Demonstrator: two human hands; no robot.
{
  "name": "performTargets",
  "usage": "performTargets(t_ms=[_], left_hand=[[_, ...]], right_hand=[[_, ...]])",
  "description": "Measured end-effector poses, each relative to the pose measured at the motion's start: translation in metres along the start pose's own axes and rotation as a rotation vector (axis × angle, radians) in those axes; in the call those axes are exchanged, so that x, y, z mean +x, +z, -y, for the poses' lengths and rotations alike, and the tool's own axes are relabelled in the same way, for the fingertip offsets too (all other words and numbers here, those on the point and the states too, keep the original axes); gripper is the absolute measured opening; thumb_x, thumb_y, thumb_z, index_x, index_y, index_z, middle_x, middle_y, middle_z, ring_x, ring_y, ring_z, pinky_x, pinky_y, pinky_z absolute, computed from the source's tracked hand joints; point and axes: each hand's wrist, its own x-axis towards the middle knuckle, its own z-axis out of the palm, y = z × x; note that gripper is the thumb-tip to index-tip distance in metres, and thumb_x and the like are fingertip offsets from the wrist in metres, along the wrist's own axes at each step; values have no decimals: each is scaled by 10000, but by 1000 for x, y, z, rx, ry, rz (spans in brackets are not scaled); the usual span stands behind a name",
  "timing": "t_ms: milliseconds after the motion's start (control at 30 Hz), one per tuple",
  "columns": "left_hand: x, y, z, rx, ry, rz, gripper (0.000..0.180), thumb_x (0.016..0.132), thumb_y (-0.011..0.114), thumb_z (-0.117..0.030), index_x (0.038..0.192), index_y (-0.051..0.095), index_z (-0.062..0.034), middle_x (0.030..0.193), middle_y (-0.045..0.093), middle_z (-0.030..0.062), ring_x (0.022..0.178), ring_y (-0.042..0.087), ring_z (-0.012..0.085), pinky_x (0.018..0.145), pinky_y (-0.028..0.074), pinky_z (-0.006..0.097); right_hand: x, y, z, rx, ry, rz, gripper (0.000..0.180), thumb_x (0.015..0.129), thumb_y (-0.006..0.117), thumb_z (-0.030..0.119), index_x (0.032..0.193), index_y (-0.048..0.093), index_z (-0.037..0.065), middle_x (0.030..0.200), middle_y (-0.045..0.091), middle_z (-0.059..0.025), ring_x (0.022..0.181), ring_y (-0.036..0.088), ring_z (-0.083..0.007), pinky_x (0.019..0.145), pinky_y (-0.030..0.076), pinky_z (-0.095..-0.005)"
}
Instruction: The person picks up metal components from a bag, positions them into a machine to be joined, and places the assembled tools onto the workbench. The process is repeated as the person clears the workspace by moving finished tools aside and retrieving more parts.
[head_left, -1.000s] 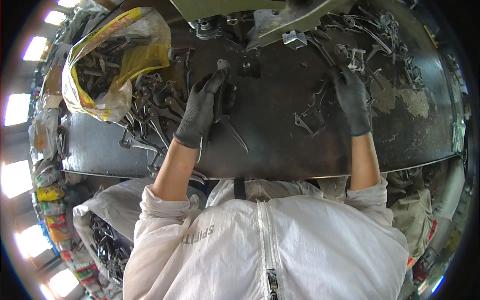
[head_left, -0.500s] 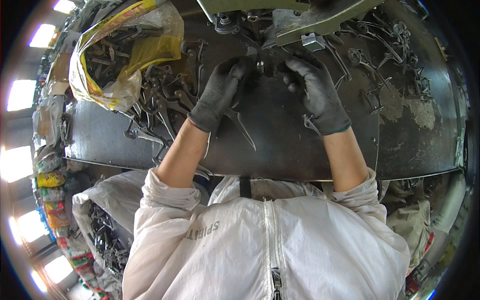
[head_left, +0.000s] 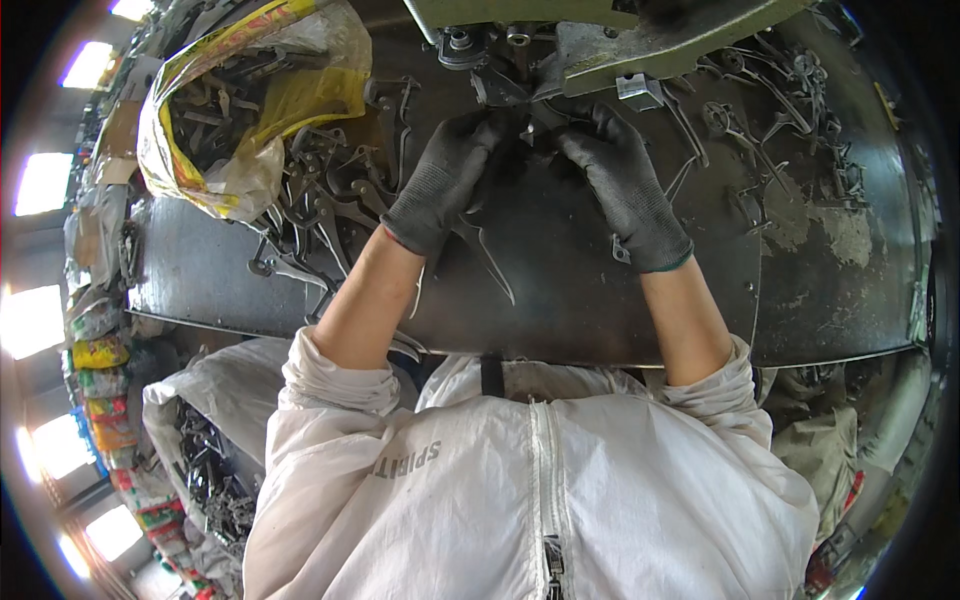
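Observation:
Dark grey work gloves cover both hands, held close together at a small upright metal pin [head_left: 529, 131] under the machine. My left hand [head_left: 450, 175] is closed, its fingertips just left of the pin; what they grip is hidden. From the other side my right hand [head_left: 617, 178] reaches in, fingers bent and pinched near a flat dark metal piece [head_left: 547, 113] beside the pin. Whether that piece is in its grip is unclear. A curved metal plier handle [head_left: 487, 262] shows on the table below my left wrist.
The green-grey machine frame [head_left: 690, 50] overhangs the far side, with a small metal block [head_left: 638, 92] nearby. Plier parts [head_left: 325, 205] pile up at left beside a yellow-edged bag [head_left: 255, 190]. More metal parts [head_left: 745, 125] lie at right. The table's near edge [head_left: 590, 362] runs before my body.
My right hand has come slightly left toward the pin, and its fingers have drawn in. My left hand stays at the pin's left side. The view has shifted a little.

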Motion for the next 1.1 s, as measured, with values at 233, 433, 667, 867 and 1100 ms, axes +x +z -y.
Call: performTargets(t_ms=[233,433,667,867,1100], left_hand=[[6,2,-6,-165,-104,-54,398,1032,601,-264,1246,688,61,1091,736,113,903,685,150,821,559,292],[17,-4,-3,-104,-194,-34,362,1037,615,-247,1276,689,14,1091,748,89,953,689,146,859,554,289],[14,-2,-5,-218,-216,-55,342,1033,630,-247,1223,716,24,1065,750,77,882,699,133,784,567,281],[15,-4,-6,-237,-270,-23,347,1042,620,-253,1210,702,40,1087,741,95,931,694,142,810,565,279],[8,-2,15,-338,-227,65,373,1065,578,-260,1264,663,43,1129,715,63,986,668,126,898,539,290]], right_hand=[[-2,0,-4,-83,-43,44,369,929,617,-2,1297,609,-10,1024,734,-72,866,695,-106,747,580,-259],[-2,9,7,-73,62,-18,390,931,627,25,1319,595,-3,1013,741,-85,824,705,-122,695,569,-266],[-7,8,7,-49,38,-4,383,939,637,31,1318,598,-6,987,733,-83,816,703,-111,673,561,-258],[-4,10,7,-167,1,-21,363,931,635,20,1293,614,0,960,724,-57,791,686,-89,674,550,-246],[0,-1,-13,-224,36,-15,373,911,649,34,1282,627,0,965,710,-50,776,635,-67,696,525,-245]])
